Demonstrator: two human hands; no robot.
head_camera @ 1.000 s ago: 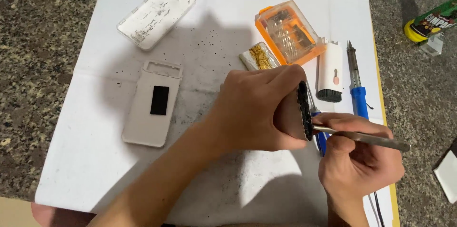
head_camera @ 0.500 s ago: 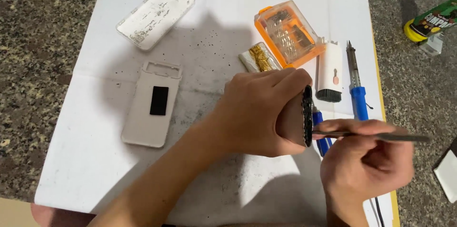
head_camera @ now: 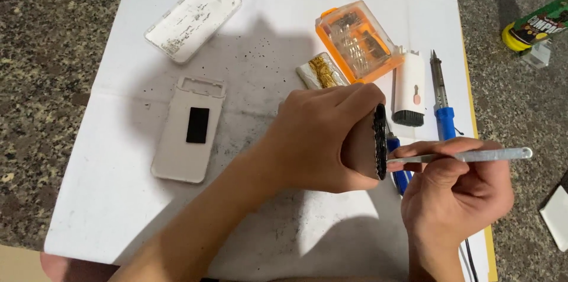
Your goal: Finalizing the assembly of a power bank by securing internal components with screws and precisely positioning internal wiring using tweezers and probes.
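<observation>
My left hand (head_camera: 325,137) grips a thin dark circuit board (head_camera: 379,140), held upright and edge-on to the camera. My right hand (head_camera: 455,193) pinches a flat silver metal tool (head_camera: 473,155) that lies nearly level; its tip touches the right face of the board. Both hands hover over a white paper sheet (head_camera: 106,199) smudged with grey dust. A white device shell with a black rectangle (head_camera: 189,128) lies left of my left hand.
A white back cover (head_camera: 192,19) lies at the upper left. An orange bit case (head_camera: 358,39), a foil-wrapped block (head_camera: 322,70), a white brush tool (head_camera: 409,90), a blue-handled soldering iron (head_camera: 442,99) and a blue screwdriver handle (head_camera: 399,169) crowd the right side. A green can (head_camera: 535,25) lies on the granite.
The metal tool's far end has risen from a downward slant to nearly level, and my right hand has shifted slightly right. The left hand has kept the board still.
</observation>
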